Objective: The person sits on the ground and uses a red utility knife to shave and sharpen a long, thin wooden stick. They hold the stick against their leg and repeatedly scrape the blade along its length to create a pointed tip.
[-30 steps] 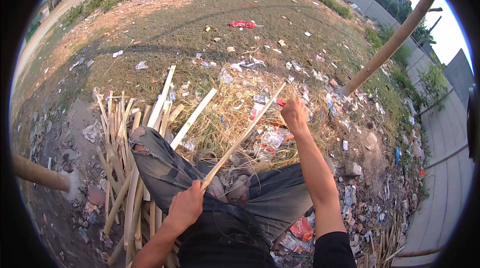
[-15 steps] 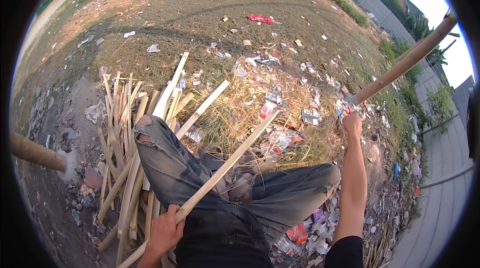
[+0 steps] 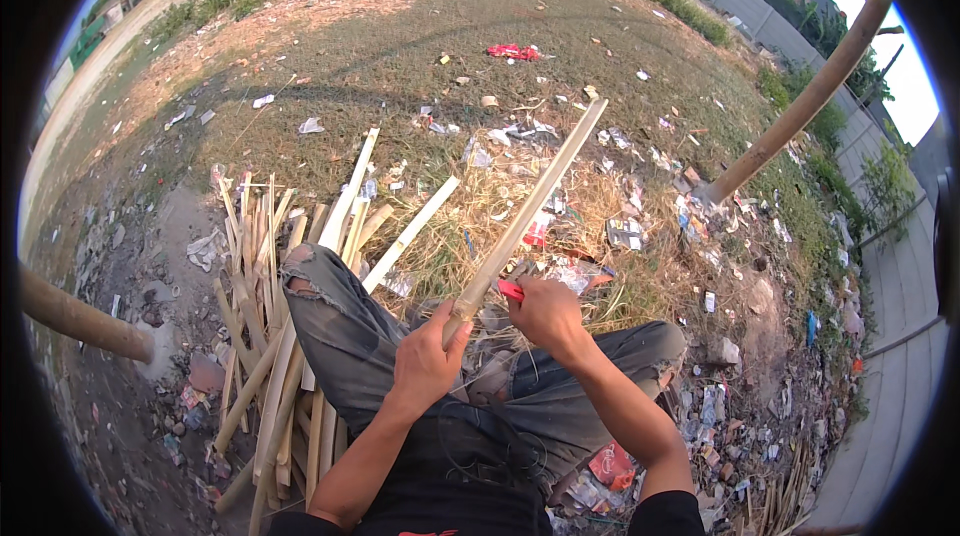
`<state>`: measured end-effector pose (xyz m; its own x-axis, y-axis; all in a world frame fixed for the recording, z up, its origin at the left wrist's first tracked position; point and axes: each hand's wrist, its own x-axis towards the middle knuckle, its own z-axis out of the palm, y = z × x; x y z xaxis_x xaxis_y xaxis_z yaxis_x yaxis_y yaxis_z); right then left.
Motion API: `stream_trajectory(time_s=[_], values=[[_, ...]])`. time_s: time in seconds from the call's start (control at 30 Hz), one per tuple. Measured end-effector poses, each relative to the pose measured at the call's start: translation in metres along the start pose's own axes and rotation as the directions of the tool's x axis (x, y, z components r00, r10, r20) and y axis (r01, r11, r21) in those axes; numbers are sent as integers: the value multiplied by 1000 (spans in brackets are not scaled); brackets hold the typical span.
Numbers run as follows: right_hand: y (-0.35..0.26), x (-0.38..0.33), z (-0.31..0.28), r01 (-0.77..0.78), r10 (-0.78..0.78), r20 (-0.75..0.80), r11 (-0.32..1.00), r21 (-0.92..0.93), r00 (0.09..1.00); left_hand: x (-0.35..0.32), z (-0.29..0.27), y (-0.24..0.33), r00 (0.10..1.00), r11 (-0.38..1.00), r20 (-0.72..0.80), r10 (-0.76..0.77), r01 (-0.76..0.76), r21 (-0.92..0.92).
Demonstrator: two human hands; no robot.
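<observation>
My left hand [image 3: 428,361] is closed around the lower end of a split bamboo strip [image 3: 540,196]. The strip slants up and away from me to the right, over the dry grass. Beside it, above my lap, my right hand [image 3: 548,316] is closed on a small red-handled tool [image 3: 510,289]. A dark piece, perhaps its blade, shows by the fingers close to the strip; the tool's exact kind is hard to make out. More bamboo strips [image 3: 265,386] lie heaped to the left of my bent knee.
Bamboo posts stand at the left [image 3: 85,316] and right [image 3: 800,101]. Litter [image 3: 700,416] covers the ground to my right, near a pale wall [image 3: 895,336]. Dry grass [image 3: 440,246] lies in front of my crossed legs.
My left hand has risen from beside my hip, carrying the strip farther forward. My right hand has come in from the far right to beside the strip, holding the red-handled tool.
</observation>
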<state>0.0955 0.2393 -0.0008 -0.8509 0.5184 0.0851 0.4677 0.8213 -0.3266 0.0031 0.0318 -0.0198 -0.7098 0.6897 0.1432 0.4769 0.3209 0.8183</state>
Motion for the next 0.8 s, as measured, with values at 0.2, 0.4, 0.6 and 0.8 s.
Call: stream_trajectory(time_s=[0.2,0.4,0.6,0.8], values=[[-18,-10,27,26,-26,36,1000,-1,999,9,-3,4,999,999,4,-44,44,23],[-4,20,56,29,-30,-3,997,-65,1000,12,9,-19,999,993,-8,-52,53,102],[-12,54,55,32,-34,-51,999,-38,998,21,-5,-17,988,975,28,-154,147,168],[110,123,-3,-363,337,-217,927,-94,916,-42,5,-16,990,996,121,-65,58,63]])
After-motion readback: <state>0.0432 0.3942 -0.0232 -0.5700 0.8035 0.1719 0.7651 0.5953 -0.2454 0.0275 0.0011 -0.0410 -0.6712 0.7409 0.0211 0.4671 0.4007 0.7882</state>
